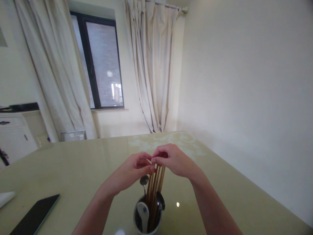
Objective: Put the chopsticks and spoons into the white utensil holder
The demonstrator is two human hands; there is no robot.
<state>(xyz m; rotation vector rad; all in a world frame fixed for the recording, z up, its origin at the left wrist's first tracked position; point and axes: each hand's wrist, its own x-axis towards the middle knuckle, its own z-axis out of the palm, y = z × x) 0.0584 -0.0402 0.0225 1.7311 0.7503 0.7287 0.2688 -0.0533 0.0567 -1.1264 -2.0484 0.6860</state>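
Several wooden chopsticks point(154, 186) stand in a light-coloured cup point(135, 218), leaning slightly to the right. My left hand point(137, 168) is closed at their upper ends, thumb and fingertips pinched around the leftmost tips. From the other side, my right hand point(171, 158) bends over the tops, its thumb and fingers also pinched on the chopsticks. The fingertips of both hands nearly meet, and they partly hide the chopstick ends. Sharing the cup are a white spoon point(143, 212) with a blue mark, a metal spoon point(144, 180) at the left and another metal spoon point(160, 199) at the right.
The cup stands on a glossy pale green table point(85, 176). A dark flat device point(35, 215) lies at the left, with a white object point(6, 198) beyond it. A wall point(244, 98) runs along the table's right side; curtains point(154, 65) and a window point(105, 62) are behind.
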